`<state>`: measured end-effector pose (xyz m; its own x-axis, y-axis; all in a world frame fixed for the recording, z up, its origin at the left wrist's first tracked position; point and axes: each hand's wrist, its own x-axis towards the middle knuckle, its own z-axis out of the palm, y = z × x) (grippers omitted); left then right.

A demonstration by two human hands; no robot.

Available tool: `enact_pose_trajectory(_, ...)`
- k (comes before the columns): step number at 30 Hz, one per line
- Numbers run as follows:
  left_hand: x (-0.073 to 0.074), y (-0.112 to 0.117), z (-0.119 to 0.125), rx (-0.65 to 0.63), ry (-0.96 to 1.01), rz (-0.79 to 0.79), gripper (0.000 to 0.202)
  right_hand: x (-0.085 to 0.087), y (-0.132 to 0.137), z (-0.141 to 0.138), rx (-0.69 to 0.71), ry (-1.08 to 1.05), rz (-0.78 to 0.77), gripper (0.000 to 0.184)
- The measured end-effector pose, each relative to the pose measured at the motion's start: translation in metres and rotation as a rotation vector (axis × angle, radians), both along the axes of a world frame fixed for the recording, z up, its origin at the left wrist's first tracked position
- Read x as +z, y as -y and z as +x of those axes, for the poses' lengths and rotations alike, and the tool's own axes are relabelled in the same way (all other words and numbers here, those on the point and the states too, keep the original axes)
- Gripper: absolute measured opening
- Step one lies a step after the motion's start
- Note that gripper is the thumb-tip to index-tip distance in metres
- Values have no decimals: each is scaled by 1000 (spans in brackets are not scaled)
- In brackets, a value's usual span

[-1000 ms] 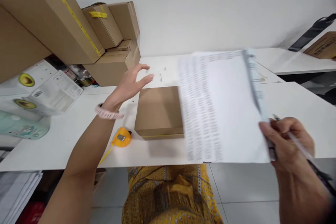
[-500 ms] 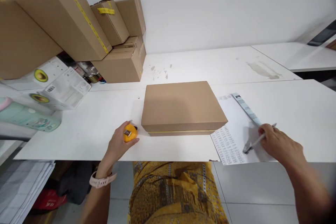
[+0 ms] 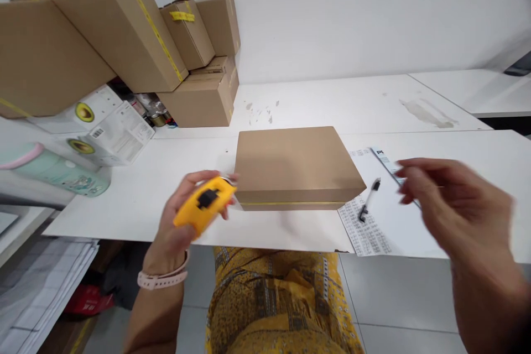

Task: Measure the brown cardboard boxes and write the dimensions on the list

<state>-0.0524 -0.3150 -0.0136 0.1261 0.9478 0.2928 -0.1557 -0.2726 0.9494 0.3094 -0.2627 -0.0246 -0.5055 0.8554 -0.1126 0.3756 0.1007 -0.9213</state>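
Note:
My left hand (image 3: pixel 178 227) is closed around a yellow tape measure (image 3: pixel 204 206), lifted above the front edge of the white table (image 3: pixel 136 199), just left of a flat brown cardboard box (image 3: pixel 294 163). My right hand (image 3: pixel 452 204) hovers blurred above the right side of the table, fingers loosely curled and holding nothing. Below it a printed sheet of paper (image 3: pixel 369 232) lies flat beside the box, with a pen (image 3: pixel 369 199) resting on it.
Stacked cardboard boxes (image 3: pixel 124 38) with yellow tape lean against the wall at the back left. White product cartons with avocado pictures (image 3: pixel 103 127) and a mint-green bottle (image 3: pixel 58 171) lie at the left. Another white table (image 3: pixel 468 88) stands at the far right.
My left hand picked the tape measure up off the table. My right hand laid the paper down, let go of the pen and rose above the sheet.

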Motion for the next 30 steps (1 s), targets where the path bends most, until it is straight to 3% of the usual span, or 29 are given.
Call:
enact_pose_trajectory(3,16,1,36,-312,-77,-34,72,15,14,-39,83,-77,-27,43)
enact_pose_trajectory(6,14,-3,55,-484,-183,7,79,25,19,-59,159,-147,-52,46)
enact_pose_trajectory(14,14,-8,50,-498,-190,-84,68,27,13,-78,204,-297,-136,47)
enact_pose_trajectory(17,19,-13,31,-408,-170,-131,55,27,-7,-62,92,-354,-153,47)
enact_pose_trajectory(21,22,-44,-25,-220,-102,-176,45,23,-54,-10,-333,-394,-8,47)
enact_pose_trajectory(23,20,-68,-58,-201,-120,-202,43,12,-76,15,-464,-376,-8,45)
enact_pose_trajectory(27,8,-111,-109,-216,-180,-251,41,-17,-101,33,-513,-246,-7,46)
enact_pose_trajectory(30,4,-128,-123,-256,-196,-252,43,-26,-104,22,-475,-142,58,49)
